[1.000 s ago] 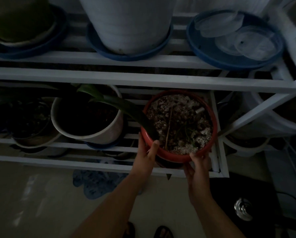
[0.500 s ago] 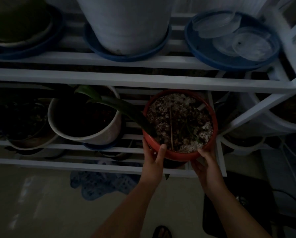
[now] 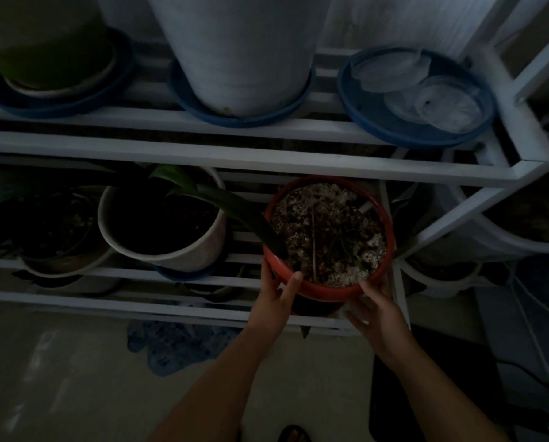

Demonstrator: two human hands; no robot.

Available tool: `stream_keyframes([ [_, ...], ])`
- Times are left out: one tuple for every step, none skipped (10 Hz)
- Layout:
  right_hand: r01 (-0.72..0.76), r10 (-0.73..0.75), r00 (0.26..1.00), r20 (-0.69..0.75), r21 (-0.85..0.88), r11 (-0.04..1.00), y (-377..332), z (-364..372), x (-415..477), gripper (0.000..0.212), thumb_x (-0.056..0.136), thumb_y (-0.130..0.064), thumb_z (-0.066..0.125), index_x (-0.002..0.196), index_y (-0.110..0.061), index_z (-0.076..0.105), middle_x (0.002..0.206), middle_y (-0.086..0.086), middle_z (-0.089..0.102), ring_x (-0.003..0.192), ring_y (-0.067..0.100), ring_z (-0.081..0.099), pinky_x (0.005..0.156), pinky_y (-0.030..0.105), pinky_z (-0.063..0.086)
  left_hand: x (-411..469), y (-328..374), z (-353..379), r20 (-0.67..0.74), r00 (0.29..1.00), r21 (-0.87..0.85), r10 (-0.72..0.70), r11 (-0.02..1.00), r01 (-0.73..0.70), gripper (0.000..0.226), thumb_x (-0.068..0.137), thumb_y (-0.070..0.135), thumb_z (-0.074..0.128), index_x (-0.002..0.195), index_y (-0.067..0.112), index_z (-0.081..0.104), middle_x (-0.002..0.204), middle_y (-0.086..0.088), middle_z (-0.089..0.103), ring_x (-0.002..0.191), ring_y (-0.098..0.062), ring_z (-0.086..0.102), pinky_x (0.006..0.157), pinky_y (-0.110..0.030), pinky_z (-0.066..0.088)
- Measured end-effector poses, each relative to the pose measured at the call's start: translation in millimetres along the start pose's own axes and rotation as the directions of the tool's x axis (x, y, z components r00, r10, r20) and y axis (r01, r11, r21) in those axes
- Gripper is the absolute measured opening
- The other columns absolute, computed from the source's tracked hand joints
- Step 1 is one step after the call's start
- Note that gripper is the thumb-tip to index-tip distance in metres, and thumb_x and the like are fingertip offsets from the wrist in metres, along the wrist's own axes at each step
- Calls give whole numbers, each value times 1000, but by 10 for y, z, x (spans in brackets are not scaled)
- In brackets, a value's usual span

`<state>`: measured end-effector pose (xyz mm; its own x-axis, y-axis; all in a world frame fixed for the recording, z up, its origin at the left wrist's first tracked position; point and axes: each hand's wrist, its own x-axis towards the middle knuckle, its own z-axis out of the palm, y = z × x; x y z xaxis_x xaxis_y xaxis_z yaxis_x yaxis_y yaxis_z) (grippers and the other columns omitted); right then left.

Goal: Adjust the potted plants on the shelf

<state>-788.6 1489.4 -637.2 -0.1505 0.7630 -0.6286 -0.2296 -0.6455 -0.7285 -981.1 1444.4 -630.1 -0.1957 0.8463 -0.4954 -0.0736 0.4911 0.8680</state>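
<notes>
A red pot (image 3: 327, 290) filled with pale gravelly soil and thin dry stems sits at the right end of the lower tier of a white slatted shelf (image 3: 235, 161). My left hand (image 3: 278, 296) grips its near-left rim, thumb over the edge. My right hand (image 3: 380, 309) holds the near-right side under the rim. To its left stands a white pot (image 3: 184, 253) with dark soil, and one long green leaf (image 3: 235, 208) reaches across to the red pot. A dark brownish pot (image 3: 59, 260) stands further left.
The upper tier carries a large white pot (image 3: 244, 52) on a blue saucer, a green pot (image 3: 43, 43) on another saucer, and a blue saucer (image 3: 394, 129) holding clear plastic lids. White pots (image 3: 490, 237) sit right of the shelf frame. A blue mat (image 3: 177, 342) lies on the floor.
The red pot has shifted slightly right and back on the lower tier. Both hands have stayed on its rim and moved with it.
</notes>
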Motion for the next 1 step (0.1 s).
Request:
stream_keyframes([
  [71,-73,997,-9,-165,984,-106,43,-132,88,64,-59,72,140,-47,29,143,-11,44,126,14,46,98,37,42,-163,134,-163,-41,999,268,9,963,2,93,72,75,49,148,40,8,148,4,42,117,-14,56,98,-40,47],
])
